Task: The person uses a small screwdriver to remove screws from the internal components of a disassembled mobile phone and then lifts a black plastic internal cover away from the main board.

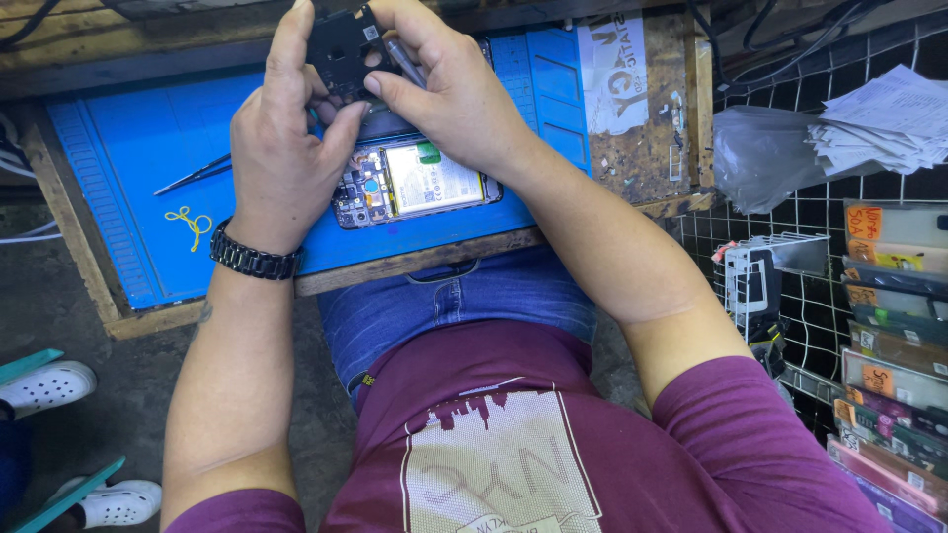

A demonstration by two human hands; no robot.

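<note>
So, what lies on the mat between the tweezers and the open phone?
In the head view, the left hand covers that stretch of the blue mat, between the tweezers and the open phone. It holds a small black part.

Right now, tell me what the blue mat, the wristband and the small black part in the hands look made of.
Blue mat: looks like soft silicone or rubber, matte, with moulded ridges and compartments.
Wristband: dark linked segments with a slight sheen, probably metal, possibly coated.
Small black part, held by the left hand and right hand: thin, matte, with cut-outs, likely plastic.
</note>
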